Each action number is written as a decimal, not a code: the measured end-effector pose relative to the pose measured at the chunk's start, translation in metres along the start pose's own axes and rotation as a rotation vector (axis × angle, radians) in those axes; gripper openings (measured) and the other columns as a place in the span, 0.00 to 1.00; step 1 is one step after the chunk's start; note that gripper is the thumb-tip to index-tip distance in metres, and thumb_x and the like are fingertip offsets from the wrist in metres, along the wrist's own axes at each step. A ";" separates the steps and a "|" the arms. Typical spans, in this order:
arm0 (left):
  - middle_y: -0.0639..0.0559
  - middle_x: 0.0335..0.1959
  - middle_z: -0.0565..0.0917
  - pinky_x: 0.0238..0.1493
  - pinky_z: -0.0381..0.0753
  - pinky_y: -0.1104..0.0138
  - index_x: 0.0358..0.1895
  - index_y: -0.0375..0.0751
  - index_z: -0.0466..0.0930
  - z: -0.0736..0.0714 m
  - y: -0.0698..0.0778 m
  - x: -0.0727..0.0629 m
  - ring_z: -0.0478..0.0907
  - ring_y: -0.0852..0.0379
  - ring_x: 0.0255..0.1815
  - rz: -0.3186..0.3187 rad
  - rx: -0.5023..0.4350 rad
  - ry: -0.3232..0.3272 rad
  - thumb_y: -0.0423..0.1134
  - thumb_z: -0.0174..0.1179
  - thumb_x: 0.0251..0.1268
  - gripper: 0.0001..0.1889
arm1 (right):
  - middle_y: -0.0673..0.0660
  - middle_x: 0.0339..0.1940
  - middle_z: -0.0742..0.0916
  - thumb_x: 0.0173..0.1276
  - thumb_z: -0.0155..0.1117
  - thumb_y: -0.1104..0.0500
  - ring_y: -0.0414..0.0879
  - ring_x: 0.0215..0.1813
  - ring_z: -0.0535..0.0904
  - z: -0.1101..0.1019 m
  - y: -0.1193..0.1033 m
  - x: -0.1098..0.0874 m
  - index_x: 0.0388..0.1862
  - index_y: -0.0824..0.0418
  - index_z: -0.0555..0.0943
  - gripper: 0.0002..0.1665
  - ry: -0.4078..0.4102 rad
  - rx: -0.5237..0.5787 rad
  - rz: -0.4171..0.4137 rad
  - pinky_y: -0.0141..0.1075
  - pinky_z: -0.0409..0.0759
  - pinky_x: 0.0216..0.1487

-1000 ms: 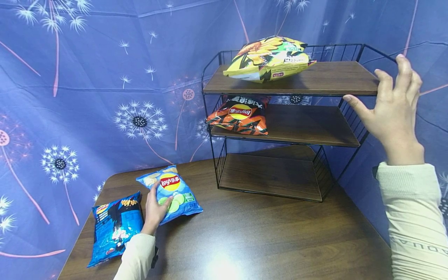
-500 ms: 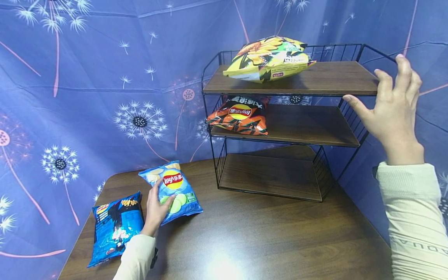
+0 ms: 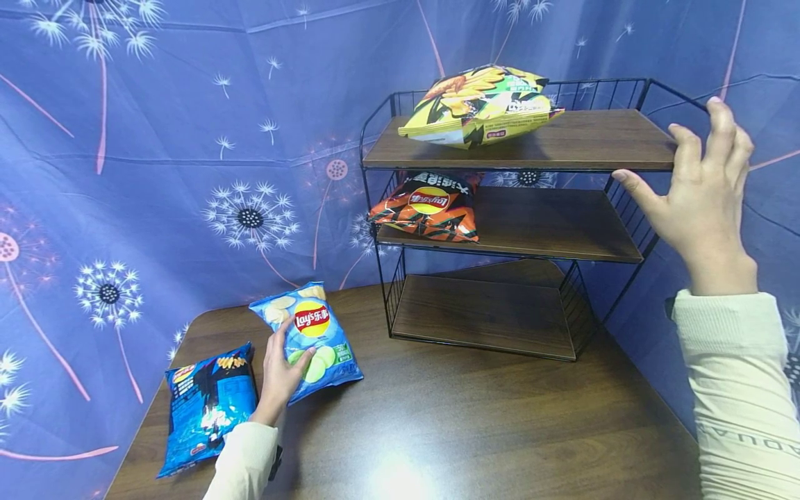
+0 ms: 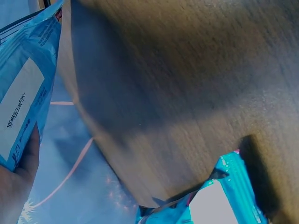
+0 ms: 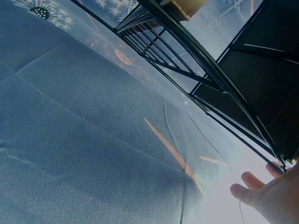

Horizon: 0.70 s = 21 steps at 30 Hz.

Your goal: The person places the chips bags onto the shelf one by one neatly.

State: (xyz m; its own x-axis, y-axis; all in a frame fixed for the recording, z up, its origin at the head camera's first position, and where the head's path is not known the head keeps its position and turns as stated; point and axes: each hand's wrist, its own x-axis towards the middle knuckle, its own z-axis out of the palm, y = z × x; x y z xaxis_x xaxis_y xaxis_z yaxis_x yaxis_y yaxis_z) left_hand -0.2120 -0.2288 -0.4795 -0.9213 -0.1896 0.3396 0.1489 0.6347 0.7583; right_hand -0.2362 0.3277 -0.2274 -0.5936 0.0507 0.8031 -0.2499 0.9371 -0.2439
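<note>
A light blue bag of potato chips (image 3: 321, 333) with a red and yellow Lay's logo is gripped at its left side by my left hand (image 3: 278, 375). It stands tilted; whether its lower edge touches the table cannot be told. In the left wrist view the bag's back (image 4: 21, 98) shows beside my thumb. Just left of that hand lies a darker blue chip bag (image 3: 209, 410). My right hand (image 3: 706, 187) holds the upper right front corner of a shelf rack (image 3: 612, 139), its thumb at the top board's front edge. In the right wrist view, fingertips (image 5: 275, 169) meet the black frame.
On the rack's top board lies a yellow chip bag (image 3: 481, 104). An orange and black chip bag (image 3: 431, 205) lies at the left of the middle board. Beneath is the bottom board (image 3: 481, 316). The brown table (image 3: 469, 417) meets a blue dandelion-print cloth (image 3: 187, 139) behind.
The light blue bag's top end has risen and shifted slightly right, with my left hand moving a little along with it. My right hand and the other bags have stayed put.
</note>
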 end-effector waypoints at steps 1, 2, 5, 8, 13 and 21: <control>0.41 0.60 0.66 0.57 0.66 0.44 0.67 0.59 0.57 0.000 0.001 0.000 0.66 0.44 0.58 0.017 -0.001 0.009 0.37 0.65 0.52 0.39 | 0.55 0.74 0.50 0.55 0.50 0.26 0.57 0.71 0.42 0.000 0.000 0.000 0.64 0.68 0.62 0.54 0.001 0.001 -0.001 0.53 0.41 0.70; 0.41 0.59 0.66 0.57 0.67 0.45 0.67 0.58 0.57 0.000 0.001 0.000 0.66 0.44 0.58 0.038 -0.002 0.016 0.36 0.65 0.52 0.39 | 0.55 0.74 0.50 0.55 0.50 0.26 0.58 0.71 0.42 0.000 0.000 0.000 0.64 0.68 0.62 0.54 0.002 0.002 -0.002 0.53 0.41 0.70; 0.40 0.58 0.67 0.55 0.68 0.46 0.67 0.57 0.58 -0.001 0.003 0.000 0.67 0.44 0.56 0.093 -0.002 0.039 0.36 0.66 0.52 0.39 | 0.55 0.74 0.50 0.55 0.50 0.26 0.58 0.71 0.42 0.000 0.000 0.000 0.64 0.68 0.62 0.54 0.002 0.003 -0.002 0.53 0.41 0.70; 0.41 0.57 0.68 0.53 0.70 0.47 0.67 0.58 0.58 -0.001 0.007 0.000 0.68 0.46 0.55 0.136 -0.011 0.053 0.36 0.66 0.52 0.39 | 0.55 0.74 0.50 0.55 0.50 0.26 0.57 0.71 0.42 0.000 0.000 0.000 0.64 0.68 0.62 0.54 -0.003 0.000 0.003 0.53 0.40 0.70; 0.42 0.57 0.68 0.52 0.72 0.48 0.67 0.59 0.59 -0.003 0.016 0.001 0.69 0.48 0.56 0.187 -0.048 0.065 0.36 0.66 0.51 0.39 | 0.55 0.74 0.50 0.55 0.50 0.26 0.58 0.71 0.42 0.000 0.000 0.001 0.64 0.68 0.62 0.54 -0.004 0.002 0.010 0.53 0.41 0.70; 0.45 0.58 0.69 0.52 0.73 0.65 0.67 0.54 0.60 -0.004 0.033 0.002 0.70 0.53 0.55 0.269 -0.060 0.107 0.34 0.68 0.47 0.40 | 0.54 0.74 0.50 0.55 0.50 0.26 0.57 0.71 0.41 0.000 0.000 0.000 0.65 0.67 0.62 0.54 -0.009 0.002 0.015 0.53 0.40 0.70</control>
State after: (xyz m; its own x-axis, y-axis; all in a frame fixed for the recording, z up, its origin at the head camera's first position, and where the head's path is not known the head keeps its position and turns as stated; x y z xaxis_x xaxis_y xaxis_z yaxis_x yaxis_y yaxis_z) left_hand -0.2071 -0.2115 -0.4518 -0.8033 -0.1003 0.5871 0.4065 0.6281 0.6635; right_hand -0.2362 0.3283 -0.2271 -0.6042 0.0615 0.7944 -0.2428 0.9354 -0.2571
